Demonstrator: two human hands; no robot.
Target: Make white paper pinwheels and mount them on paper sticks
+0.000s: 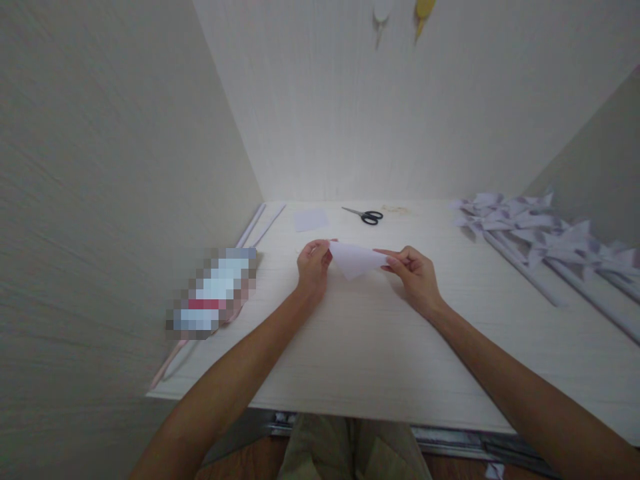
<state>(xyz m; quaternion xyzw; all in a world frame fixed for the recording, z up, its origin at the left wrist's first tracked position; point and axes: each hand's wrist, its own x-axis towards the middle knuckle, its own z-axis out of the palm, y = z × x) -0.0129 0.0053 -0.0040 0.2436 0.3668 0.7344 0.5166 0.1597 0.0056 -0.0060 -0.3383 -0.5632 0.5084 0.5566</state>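
Observation:
Between my hands, above the middle of the white table (350,373), is a folded piece of white paper (356,260), roughly triangular with one point toward me. My left hand (315,267) pinches its left corner between thumb and fingers. At the opposite corner my right hand (413,273) grips the paper the same way. Just beyond the hands lie a pair of scissors (367,216) with black handles and a flat square of white paper (311,220).
Paper pinwheels (530,227) on rolled paper sticks (525,267) lie at the right. Thin paper rolls (251,225) rest at the back left, near a pixelated object (215,293) along the left edge. Walls enclose the table; a yellow hook (424,10) hangs on the back one.

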